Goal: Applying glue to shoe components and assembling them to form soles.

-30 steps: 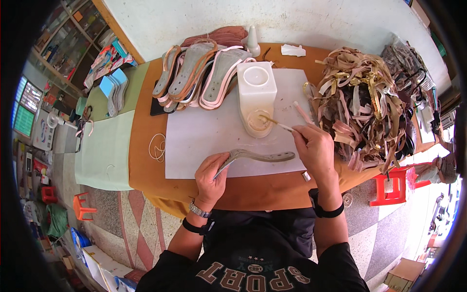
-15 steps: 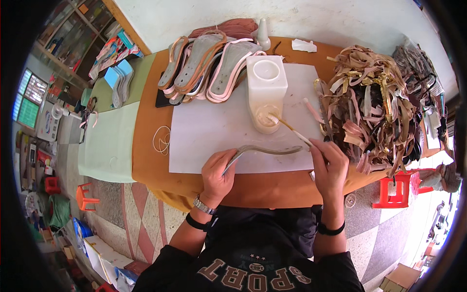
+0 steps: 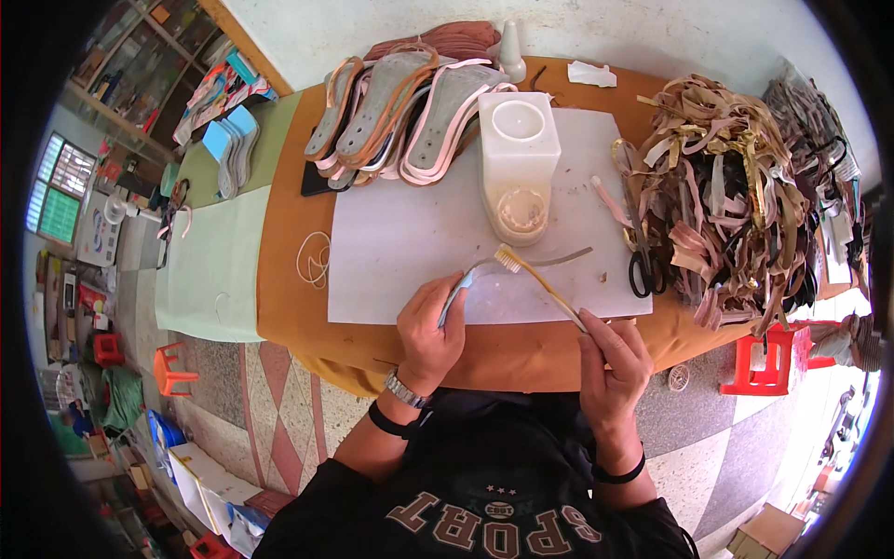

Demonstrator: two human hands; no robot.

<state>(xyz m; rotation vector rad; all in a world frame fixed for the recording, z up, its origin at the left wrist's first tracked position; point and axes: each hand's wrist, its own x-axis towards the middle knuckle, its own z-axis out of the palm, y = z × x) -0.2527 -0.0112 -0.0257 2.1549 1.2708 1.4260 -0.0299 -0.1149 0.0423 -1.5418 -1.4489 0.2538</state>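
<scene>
My left hand (image 3: 432, 328) pinches the near end of a thin curved shoe insole (image 3: 469, 271), grey with a light blue underside, seen almost edge-on above the white sheet. In my right hand (image 3: 616, 365) is a toothbrush (image 3: 545, 286), gripped by the end of its yellowish handle. Its bristle head is over the insole, at or just above the surface; contact is hard to tell. Just beyond stands a white plastic container (image 3: 520, 168) with a low round opening, its rim crusted with a yellowish residue.
Grey insoles with pink and brown edging (image 3: 386, 116) are stacked at the back left. Black-handled scissors (image 3: 643, 270) lie beside a big heap of brown and pink strips (image 3: 722, 186). A white sheet (image 3: 400, 252) covers part of the orange tablecloth (image 3: 289, 205). A red stool (image 3: 764, 363) stands at right.
The toothbrush has come out of the container's opening and moved left and nearer, over the insole. My left hand has shifted slightly right, tilting the insole. The scissors now show.
</scene>
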